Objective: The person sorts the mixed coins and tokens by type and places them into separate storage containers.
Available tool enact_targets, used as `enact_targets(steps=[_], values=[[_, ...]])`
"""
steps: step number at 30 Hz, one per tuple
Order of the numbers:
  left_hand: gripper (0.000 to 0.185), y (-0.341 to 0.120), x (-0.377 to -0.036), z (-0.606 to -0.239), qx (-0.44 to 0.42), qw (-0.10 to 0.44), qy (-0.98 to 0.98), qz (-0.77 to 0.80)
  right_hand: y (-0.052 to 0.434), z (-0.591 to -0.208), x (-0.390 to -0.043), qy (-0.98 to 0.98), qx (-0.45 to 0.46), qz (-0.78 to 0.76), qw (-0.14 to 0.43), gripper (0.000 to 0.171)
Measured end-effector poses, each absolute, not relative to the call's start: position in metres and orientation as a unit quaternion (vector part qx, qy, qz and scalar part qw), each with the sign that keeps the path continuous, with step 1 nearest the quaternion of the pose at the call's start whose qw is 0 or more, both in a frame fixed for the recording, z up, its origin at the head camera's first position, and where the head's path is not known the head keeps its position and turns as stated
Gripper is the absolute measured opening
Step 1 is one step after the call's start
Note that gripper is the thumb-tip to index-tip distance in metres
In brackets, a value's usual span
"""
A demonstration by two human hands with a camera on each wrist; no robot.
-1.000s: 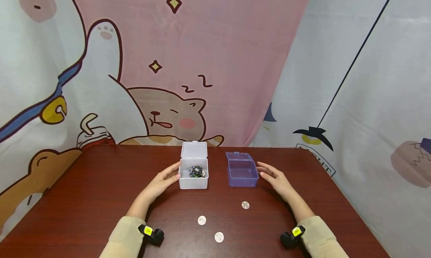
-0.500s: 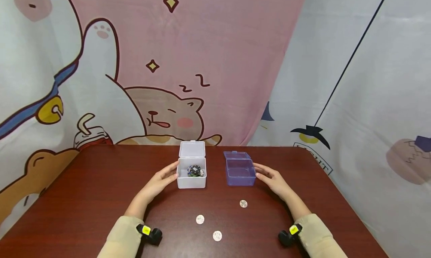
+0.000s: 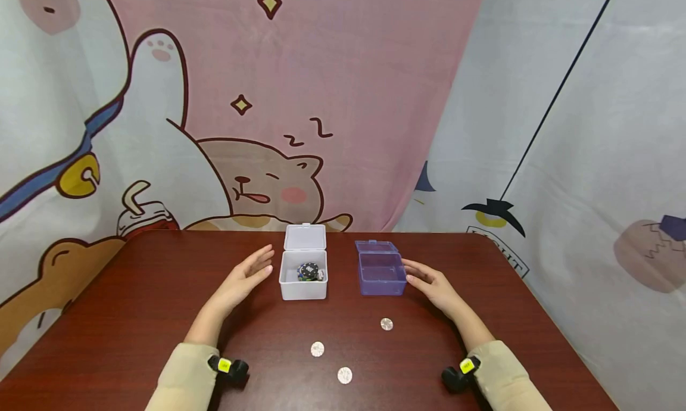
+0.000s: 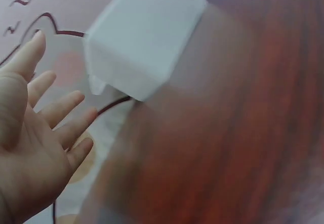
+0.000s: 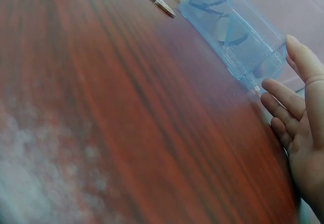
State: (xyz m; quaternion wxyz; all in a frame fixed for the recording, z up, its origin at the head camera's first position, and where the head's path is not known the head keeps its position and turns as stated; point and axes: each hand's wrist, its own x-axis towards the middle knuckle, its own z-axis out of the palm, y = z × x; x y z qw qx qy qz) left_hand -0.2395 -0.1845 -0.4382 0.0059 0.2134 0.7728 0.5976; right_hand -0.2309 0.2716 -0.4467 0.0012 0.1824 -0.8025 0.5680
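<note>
A white plastic box (image 3: 303, 290) stands on the table with its lid tipped back. Black, blue and green poker chips (image 3: 308, 272) lie piled inside it. To its left, fingers spread and apart from the box, is my left hand (image 3: 236, 286); the left wrist view shows its palm facing the white box (image 4: 147, 31). A translucent blue box (image 3: 382, 286), lid back, sits to the right with nothing inside. The fingertips of my right hand (image 3: 436, 289) are right at its right side, fingers relaxed, as the right wrist view of the blue box (image 5: 238, 31) also shows.
Three silvery coin-like discs lie on the brown table (image 3: 268, 375): one disc (image 3: 386, 324) before the blue box, another disc (image 3: 317, 349) and a third disc (image 3: 345, 375) nearer the front. A cartoon-printed cloth (image 3: 375, 101) hangs behind the table's far edge.
My left hand has come off the white box's left side and moved left. My right hand first came in to the blue box's side, then stayed there.
</note>
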Motion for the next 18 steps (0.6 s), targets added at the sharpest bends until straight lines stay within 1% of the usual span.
enact_targets(steps=[5, 12, 18], values=[[0.054, -0.185, -0.233, -0.423, 0.211, -0.004, 0.776, 0.594, 0.272, -0.448, -0.232, -0.799, 0.187, 0.571, 0.001, 0.044], [0.044, -0.175, -0.221, -0.405, 0.192, -0.067, 0.783, 0.589, 0.273, -0.45, -0.233, -0.8, 0.19, 0.569, 0.002, 0.045], [0.034, -0.16, -0.209, -0.397, 0.206, -0.097, 0.77, 0.596, 0.273, -0.45, -0.234, -0.796, 0.193, 0.574, -0.001, 0.046]])
